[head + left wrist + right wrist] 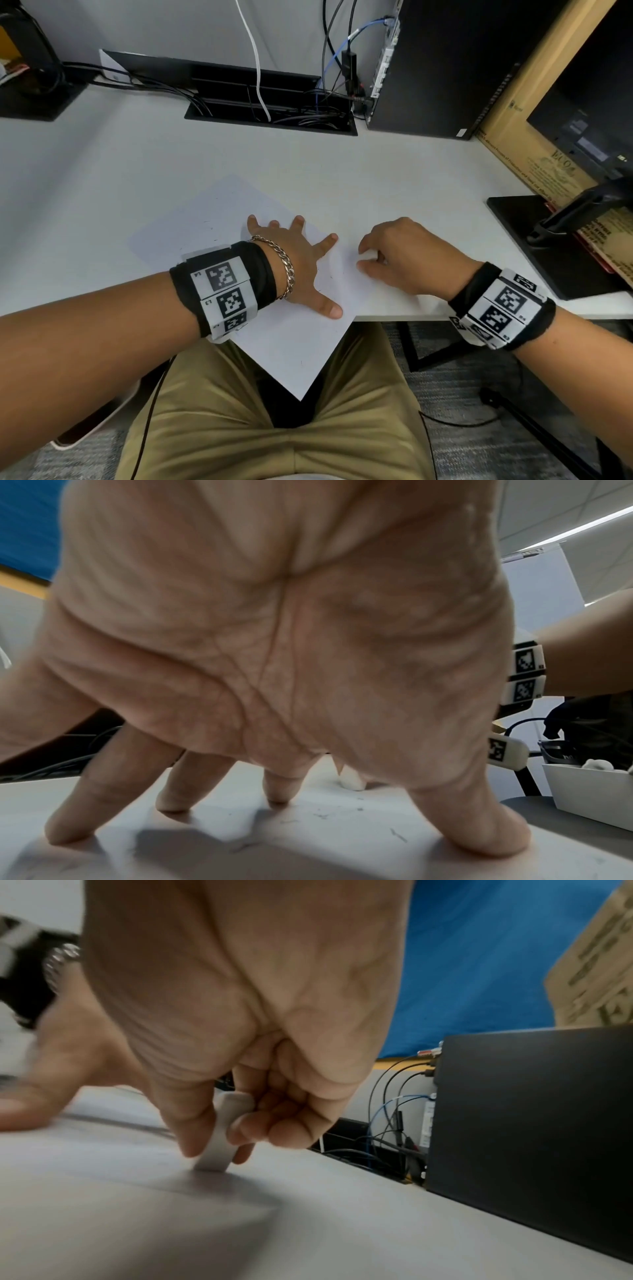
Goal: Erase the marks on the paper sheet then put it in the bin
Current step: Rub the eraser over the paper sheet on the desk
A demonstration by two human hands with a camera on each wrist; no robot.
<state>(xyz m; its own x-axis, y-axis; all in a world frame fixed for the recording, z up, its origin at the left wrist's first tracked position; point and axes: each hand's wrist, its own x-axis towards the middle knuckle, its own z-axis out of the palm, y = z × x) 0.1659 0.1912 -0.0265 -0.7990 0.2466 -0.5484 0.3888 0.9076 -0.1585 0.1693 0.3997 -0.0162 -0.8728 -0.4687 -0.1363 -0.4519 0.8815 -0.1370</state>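
Desk: white desk [394, 171] with a cable well at the back, a black computer case to the right and a cardboard box behind it.
Sheet: paper sheet [294, 349] lies turned at an angle on the desk's near edge, one corner hanging over the lap; only faint specks and short strokes show on it, with dark crumbs near the fingers in the left wrist view.
Bin: a white bin [596, 799] sits low to the right, off the desk, with pale crumpled bits already inside.
Left hand: left hand [294, 260] is spread flat, fingertips pressing the sheet down.
Right hand: right hand [407, 257] pinches a white eraser [219, 1139] between thumb and curled fingers, its lower end touching the surface at the sheet's right edge.
Progress: erasing looks mostly done, since no bold marks remain in view, though the blur hides fine traces.
Left to do: finish any last strokes, then lift the sheet and drop it in the bin.
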